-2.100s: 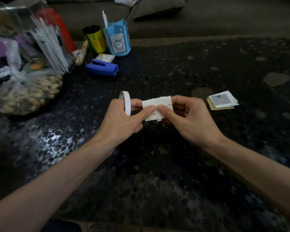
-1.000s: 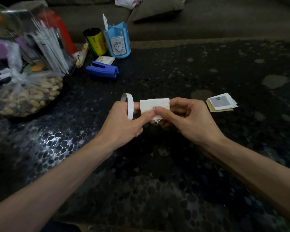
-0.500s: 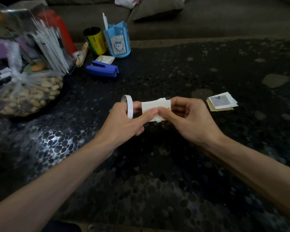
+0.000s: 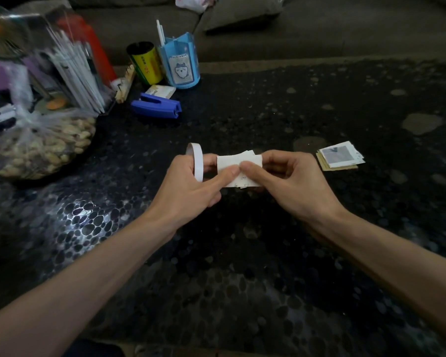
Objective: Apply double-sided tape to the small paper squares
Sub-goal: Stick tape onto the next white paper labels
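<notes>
A small white paper square (image 4: pixel 238 163), with another piece behind it, is held above the dark table between both hands. My left hand (image 4: pixel 191 186) pinches its left part with the thumb on top, and a white ring of double-sided tape (image 4: pixel 196 161) hangs around that hand's fingers. My right hand (image 4: pixel 291 184) pinches the paper's right part, thumb tip touching the left thumb. A small stack of other paper squares (image 4: pixel 339 158) lies on the table to the right.
A blue stapler (image 4: pixel 156 106), a blue pen holder (image 4: pixel 180 63) and a yellow can (image 4: pixel 144 63) stand at the back. A bag of peanuts (image 4: pixel 41 148) and a clear container of white sticks (image 4: pixel 72 73) sit at the left. A sofa runs behind the table.
Both hands have stayed in place, working the paper between the thumbs; the paper has shifted slightly and its top edge sits flatter than half a second ago.
</notes>
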`<state>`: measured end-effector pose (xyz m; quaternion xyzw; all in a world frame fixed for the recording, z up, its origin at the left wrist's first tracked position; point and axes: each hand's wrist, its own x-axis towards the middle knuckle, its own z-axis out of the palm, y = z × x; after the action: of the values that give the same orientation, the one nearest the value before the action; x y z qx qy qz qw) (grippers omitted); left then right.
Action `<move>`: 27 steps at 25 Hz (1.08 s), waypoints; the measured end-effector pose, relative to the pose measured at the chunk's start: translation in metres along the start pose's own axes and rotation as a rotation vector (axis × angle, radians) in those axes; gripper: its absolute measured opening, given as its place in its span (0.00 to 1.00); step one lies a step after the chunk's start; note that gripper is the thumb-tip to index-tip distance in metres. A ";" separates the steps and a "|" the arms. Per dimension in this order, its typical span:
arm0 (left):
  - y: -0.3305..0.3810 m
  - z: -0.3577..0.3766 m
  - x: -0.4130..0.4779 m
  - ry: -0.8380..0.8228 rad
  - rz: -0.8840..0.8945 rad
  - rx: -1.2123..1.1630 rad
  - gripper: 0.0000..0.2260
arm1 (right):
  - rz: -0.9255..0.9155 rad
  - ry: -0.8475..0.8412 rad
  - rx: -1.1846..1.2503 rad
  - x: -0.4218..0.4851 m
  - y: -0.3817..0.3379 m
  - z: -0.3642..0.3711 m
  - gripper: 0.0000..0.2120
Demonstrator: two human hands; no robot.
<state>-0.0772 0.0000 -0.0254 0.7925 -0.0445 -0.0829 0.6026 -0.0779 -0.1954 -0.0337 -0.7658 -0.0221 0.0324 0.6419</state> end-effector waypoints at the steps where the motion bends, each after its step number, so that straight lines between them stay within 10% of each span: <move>1: -0.001 0.000 0.001 0.001 0.002 0.016 0.10 | -0.008 -0.005 -0.015 0.000 0.000 0.000 0.06; 27: -0.005 0.001 0.005 0.092 -0.038 -0.052 0.09 | 0.011 0.047 0.050 0.000 0.004 0.004 0.04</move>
<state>-0.0728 -0.0003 -0.0313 0.7801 0.0003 -0.0590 0.6229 -0.0780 -0.1927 -0.0386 -0.7501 -0.0019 0.0182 0.6610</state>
